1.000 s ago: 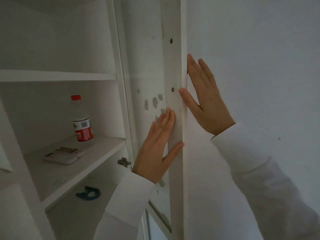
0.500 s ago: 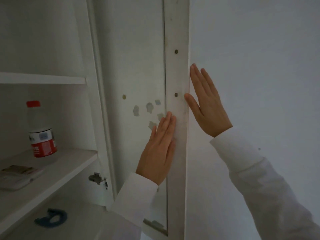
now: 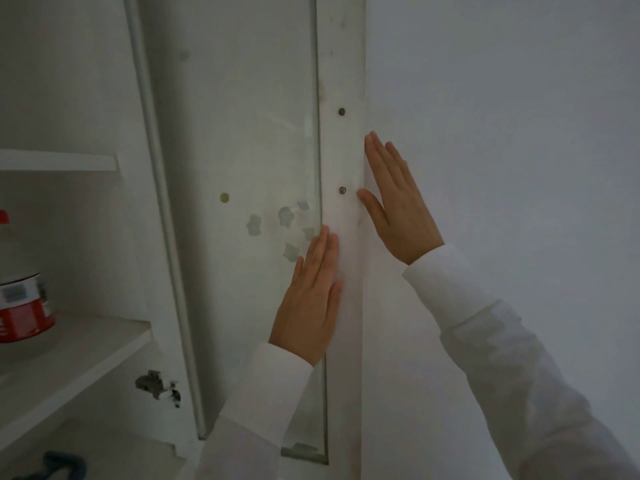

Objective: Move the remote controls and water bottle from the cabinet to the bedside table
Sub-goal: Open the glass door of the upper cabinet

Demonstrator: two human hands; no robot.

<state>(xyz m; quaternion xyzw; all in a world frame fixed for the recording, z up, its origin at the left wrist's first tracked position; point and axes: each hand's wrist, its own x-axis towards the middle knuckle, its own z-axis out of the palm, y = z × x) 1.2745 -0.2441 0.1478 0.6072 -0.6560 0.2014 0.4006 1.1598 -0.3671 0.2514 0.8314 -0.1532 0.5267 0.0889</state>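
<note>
- Water bottle (image 3: 21, 299) sitting on the cabinet shelf (image 3: 79, 355) at the far left, half cut off by the frame edge, nothing touching it; remotes not showing here at all.
- Left hand (image 3: 308, 299) lying flat on the open door's frame (image 3: 341, 168), fingers straight and together, gripping nothing.
- Right hand (image 3: 398, 206) spread flat by the door's edge against the wall (image 3: 502, 133), thumb on the frame, also gripping nothing.
- Probably just parking the door wide open, so nothing moved yet.
- Risking the door swinging back onto a reaching arm once let go.
- Leaning too hard, maybe straining that hinge (image 3: 156, 386) or the glass pane (image 3: 242, 133).
</note>
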